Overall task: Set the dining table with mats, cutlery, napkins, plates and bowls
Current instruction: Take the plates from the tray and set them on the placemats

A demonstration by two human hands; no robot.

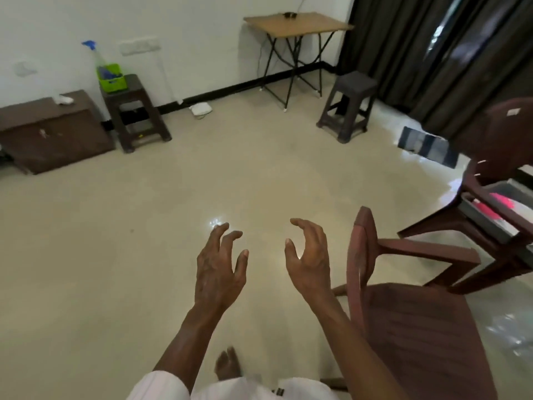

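Here L hand point(219, 267), R hand point(310, 264) loosely curled (chair point(418, 327) cropped).

A folding table point(297, 24) stands at 12 o'clock against the wall. A stool point(350, 105) stands right of it at 1, before the curtain point(432, 53). At 11 a second stool point(132, 111) carries a basket point(112, 77), with a low cabinet point(49, 131) left of it at 10. The near chair point(418, 327) stands at 4, the far chair point(496, 157) behind it at 3. The left hand point(219, 267) and right hand point(310, 261) hang side by side at 6.
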